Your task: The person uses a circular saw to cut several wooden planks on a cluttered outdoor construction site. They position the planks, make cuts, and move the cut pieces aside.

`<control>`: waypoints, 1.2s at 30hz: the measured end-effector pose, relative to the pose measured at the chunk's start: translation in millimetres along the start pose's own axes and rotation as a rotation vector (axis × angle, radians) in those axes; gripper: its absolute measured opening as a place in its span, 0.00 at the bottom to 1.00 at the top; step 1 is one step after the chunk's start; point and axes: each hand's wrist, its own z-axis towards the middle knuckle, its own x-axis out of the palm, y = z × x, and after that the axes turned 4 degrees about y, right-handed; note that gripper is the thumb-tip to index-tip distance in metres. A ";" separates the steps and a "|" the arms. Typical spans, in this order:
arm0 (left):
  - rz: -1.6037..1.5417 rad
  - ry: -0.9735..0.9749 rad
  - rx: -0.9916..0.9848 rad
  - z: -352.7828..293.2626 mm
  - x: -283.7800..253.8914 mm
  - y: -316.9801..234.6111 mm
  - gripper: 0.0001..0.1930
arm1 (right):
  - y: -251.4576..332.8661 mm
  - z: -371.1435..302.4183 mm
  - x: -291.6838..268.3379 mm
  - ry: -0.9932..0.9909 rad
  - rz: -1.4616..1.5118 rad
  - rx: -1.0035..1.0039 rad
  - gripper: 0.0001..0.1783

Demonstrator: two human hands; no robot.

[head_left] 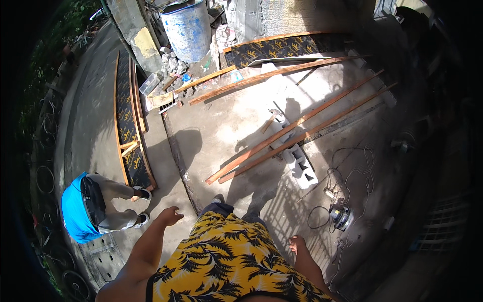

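Co-worker [80,211] bending at far left, blue top facing us, and just beyond the feet lies a long, narrow black-faced panel [126,108] edged in timber. That one looks stiff and fairly heavy, probably slick on its face; the wooden edges should give the better grip, one hand well toward each end. Next across, the left hand [171,215] hangs over the concrete floor, fingers loosely curled, nothing in it! On to the middle: two long timber strips [302,121] lie side by side, slanting across hollow concrete blocks [294,168], their near ends pointing back toward the wearer. Rigid, likely light for their length, perhaps rough and splintery; lift near mid-length for balance. The blocks look heavy and chippable. Right hand [297,244] now, low, fingers bent; cannot tell whether it holds anything. And far right, a corded power tool [341,218] sits on the floor, compact, likely dense, its cable trailing loosely.
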 end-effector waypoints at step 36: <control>-0.129 -0.119 0.017 267.1 -235.3 -109.6 0.34 | 249.7 71.5 -9.1 0.035 0.147 -0.077 0.17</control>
